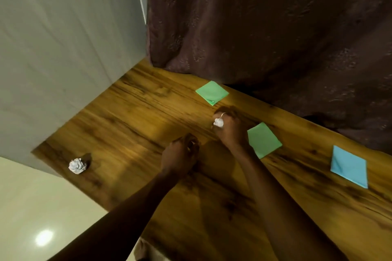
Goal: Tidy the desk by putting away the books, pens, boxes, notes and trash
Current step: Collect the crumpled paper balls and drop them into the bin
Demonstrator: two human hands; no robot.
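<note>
Paper ball, pinched loosely in right hand fingers mid-worktop; left hand curled, contents unclear; risk: ball slips, rolls off worktop edge like second wad near left corner.

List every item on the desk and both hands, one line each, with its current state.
Right hand: closed around a small crumpled paper ball.
Left hand: curled shut; contents not visible.
Crumpled paper ball near the desk's left edge: loose, untouched.
Far green note: flat on the desk.
Near green note: flat, partly under the right wrist.
Blue note: flat on the desk.
</note>
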